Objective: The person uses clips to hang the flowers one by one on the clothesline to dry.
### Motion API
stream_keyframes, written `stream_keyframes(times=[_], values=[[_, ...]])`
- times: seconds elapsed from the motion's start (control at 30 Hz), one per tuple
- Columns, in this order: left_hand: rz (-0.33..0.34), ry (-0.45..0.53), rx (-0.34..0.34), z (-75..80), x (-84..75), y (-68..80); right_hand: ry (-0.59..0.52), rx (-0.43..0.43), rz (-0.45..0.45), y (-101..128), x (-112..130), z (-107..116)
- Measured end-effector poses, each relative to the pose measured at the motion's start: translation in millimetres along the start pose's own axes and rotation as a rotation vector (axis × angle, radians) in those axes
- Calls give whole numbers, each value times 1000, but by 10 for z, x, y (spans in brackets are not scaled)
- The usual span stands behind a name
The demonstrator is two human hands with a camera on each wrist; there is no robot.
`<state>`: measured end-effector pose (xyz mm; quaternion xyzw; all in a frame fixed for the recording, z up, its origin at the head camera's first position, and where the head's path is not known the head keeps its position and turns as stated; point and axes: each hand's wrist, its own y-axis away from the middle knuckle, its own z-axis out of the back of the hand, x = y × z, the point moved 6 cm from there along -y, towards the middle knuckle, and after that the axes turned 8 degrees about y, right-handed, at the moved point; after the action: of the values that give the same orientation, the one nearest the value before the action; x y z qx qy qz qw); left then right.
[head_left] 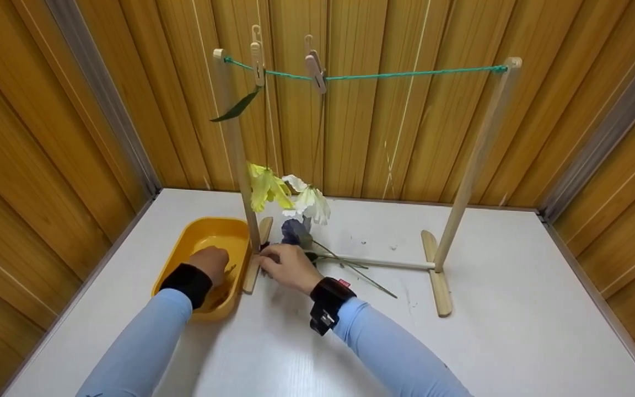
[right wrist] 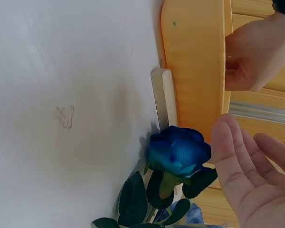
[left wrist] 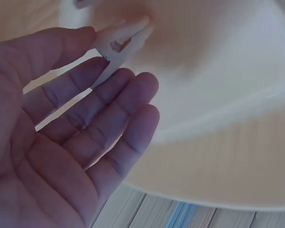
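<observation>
My left hand (head_left: 211, 263) reaches into a yellow basin (head_left: 199, 232). In the left wrist view, my left hand (left wrist: 107, 61) has straight fingers, and a pale wooden clothespin (left wrist: 119, 42) lies between thumb tip and index finger, touching them. My right hand (head_left: 274, 262) rests on the white table beside a blue rose (head_left: 294, 231) at the rack's left foot. The right wrist view shows this hand (right wrist: 256, 142) with its palm open, close to the blue rose (right wrist: 179, 152) without gripping it. The rose's green leaves and stem trail off to the right.
A wooden drying rack (head_left: 237, 149) carries a green string (head_left: 405, 73) with two clothespins (head_left: 315, 66). A yellow flower (head_left: 265, 187) and a white flower (head_left: 309, 201) hang from them. Wood-panelled walls close in the table (head_left: 516, 342) on three sides.
</observation>
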<state>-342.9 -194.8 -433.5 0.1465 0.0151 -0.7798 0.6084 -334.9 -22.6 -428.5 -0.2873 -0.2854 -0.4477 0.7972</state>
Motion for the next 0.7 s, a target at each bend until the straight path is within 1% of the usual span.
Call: stream_keyframes(times=[0.1, 0.17, 0.23, 0.27, 0.37, 0.47, 0.53, 0.6, 0.7], values=[[-11, 31, -18, 77, 16, -24, -41, -14, -19, 28, -58, 43], [-1, 83, -13, 136, 30, -23, -89, -6, -40, 53, -97, 61], [8, 136, -22, 209, 40, -11, -137, 8, -68, 79, -137, 77], [5, 153, -35, 253, 36, -1, -154, 14, -80, 90, -154, 87], [-33, 173, -104, 395, -6, 44, -199, 20, -102, 120, -206, 124], [-96, 164, -191, 522, -105, 102, -221, 12, -102, 143, -238, 177], [-133, 163, -243, 580, -190, 140, -238, 5, -94, 160, -255, 217], [-166, 167, -287, 619, -286, 181, -247, -1, -90, 179, -270, 257], [-203, 205, -326, 643, -436, 234, -262, -8, -73, 206, -293, 315]])
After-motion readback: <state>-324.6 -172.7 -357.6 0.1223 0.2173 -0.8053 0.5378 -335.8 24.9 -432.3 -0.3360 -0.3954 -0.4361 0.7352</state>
